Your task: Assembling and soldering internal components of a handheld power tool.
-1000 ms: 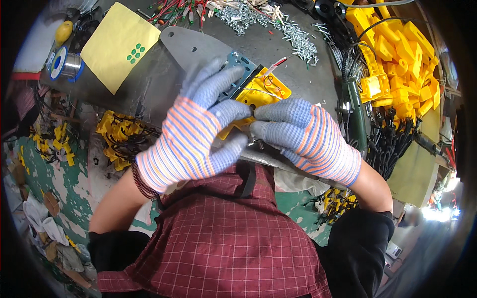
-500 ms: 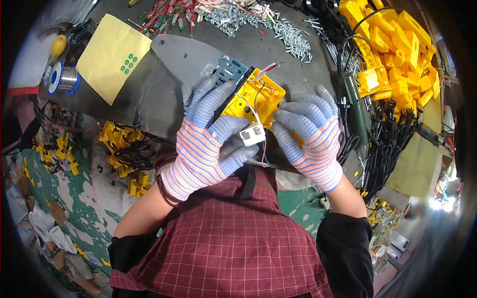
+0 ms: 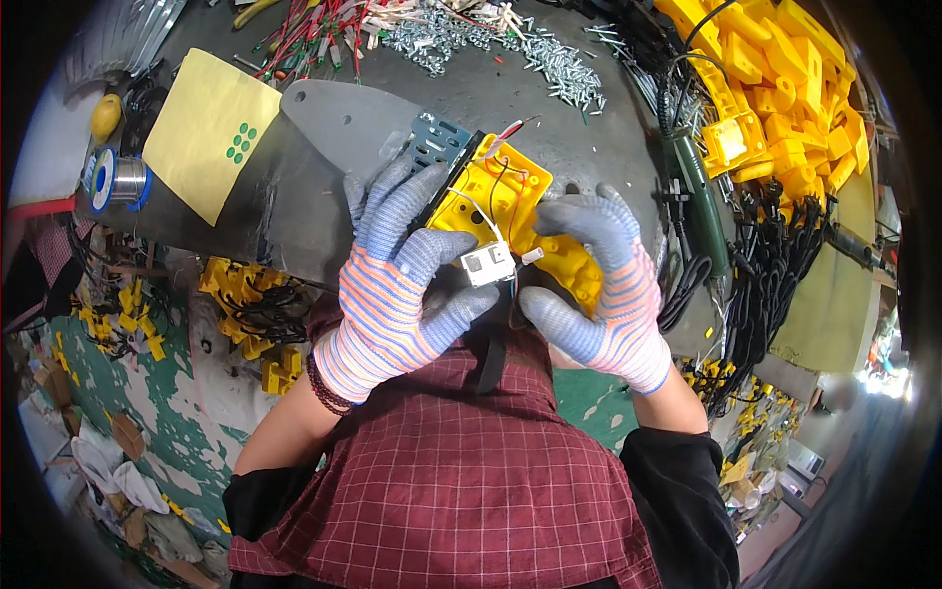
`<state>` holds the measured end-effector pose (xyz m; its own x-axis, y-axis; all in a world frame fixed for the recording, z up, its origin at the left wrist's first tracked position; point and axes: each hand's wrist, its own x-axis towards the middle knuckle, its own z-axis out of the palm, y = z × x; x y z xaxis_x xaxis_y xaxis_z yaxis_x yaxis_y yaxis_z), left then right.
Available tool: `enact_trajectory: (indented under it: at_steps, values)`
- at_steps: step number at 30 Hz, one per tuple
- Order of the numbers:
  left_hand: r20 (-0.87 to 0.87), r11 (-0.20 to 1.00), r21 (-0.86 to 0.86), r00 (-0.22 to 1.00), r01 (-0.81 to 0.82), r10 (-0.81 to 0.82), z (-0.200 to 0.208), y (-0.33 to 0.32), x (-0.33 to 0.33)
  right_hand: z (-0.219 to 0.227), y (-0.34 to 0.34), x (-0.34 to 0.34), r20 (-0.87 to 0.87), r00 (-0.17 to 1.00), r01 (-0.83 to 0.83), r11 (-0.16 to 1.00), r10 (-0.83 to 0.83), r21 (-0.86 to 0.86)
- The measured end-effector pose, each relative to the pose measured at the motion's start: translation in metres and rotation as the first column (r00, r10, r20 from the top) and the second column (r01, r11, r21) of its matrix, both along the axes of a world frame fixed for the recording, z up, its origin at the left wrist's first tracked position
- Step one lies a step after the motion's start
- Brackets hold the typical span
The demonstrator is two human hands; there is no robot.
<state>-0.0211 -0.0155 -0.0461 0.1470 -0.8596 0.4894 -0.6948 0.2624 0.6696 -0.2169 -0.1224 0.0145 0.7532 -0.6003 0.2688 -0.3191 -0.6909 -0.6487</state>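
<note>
A yellow plastic tool housing (image 3: 525, 187) lies open side up, with thin white, red and black wires inside. Its curved yellow handle (image 3: 573, 274) reaches toward my right hand. At its upper left side sit a black edge strip and a perforated blue-grey metal plate (image 3: 439, 140). My left hand (image 3: 392, 270), in a striped grey-palmed glove, pinches a small white rectangular switch (image 3: 488, 265) between thumb and forefinger, its other fingers along the housing's left side. A small white connector (image 3: 533, 256) sticks out beside the switch. My gloved right hand (image 3: 613, 285) is open around the handle, thumb and fingers apart.
A grey pointed plate (image 3: 348, 123) and yellow paper with green dots (image 3: 213, 133) lie left, near a solder spool (image 3: 123, 182). Screws (image 3: 559, 69) and red wires (image 3: 314, 39) are at the back. Yellow housings (image 3: 785, 88), a green cylindrical tool (image 3: 699, 196) and black cords (image 3: 775, 275) are right.
My right thumb and fingers have spread apart, the thumb moving down and left, so more of the yellow handle shows. The white connector now shows beside the switch. My left hand keeps its pinch.
</note>
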Motion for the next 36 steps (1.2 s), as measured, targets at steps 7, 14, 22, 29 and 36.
enact_trajectory:
  at_steps: [7,14,22,29,36]
  values:
    - [-0.040,0.997,0.061,0.998,0.050,-0.047,0.001,0.004,0.004,-0.007,-0.006,0.009,-0.043,0.999,-0.022,0.999,0.024,0.031]
    - [-0.053,0.996,0.065,0.997,0.068,-0.064,-0.001,0.005,0.006,-0.001,-0.003,0.017,-0.300,0.954,-0.055,0.993,0.021,-0.106]
    - [-0.023,0.996,0.060,0.998,0.059,-0.058,0.001,0.004,0.004,-0.007,-0.003,0.012,-0.208,0.978,0.000,0.998,-0.011,-0.055]
    - [-0.008,0.995,0.097,1.000,0.003,-0.002,0.006,0.006,0.000,0.001,-0.007,0.004,-0.199,0.980,-0.039,0.989,0.011,-0.140]
    - [0.143,0.987,0.155,0.988,0.039,-0.062,0.059,-0.008,-0.005,0.011,-0.012,-0.004,-0.202,0.978,0.006,0.980,-0.047,-0.199]
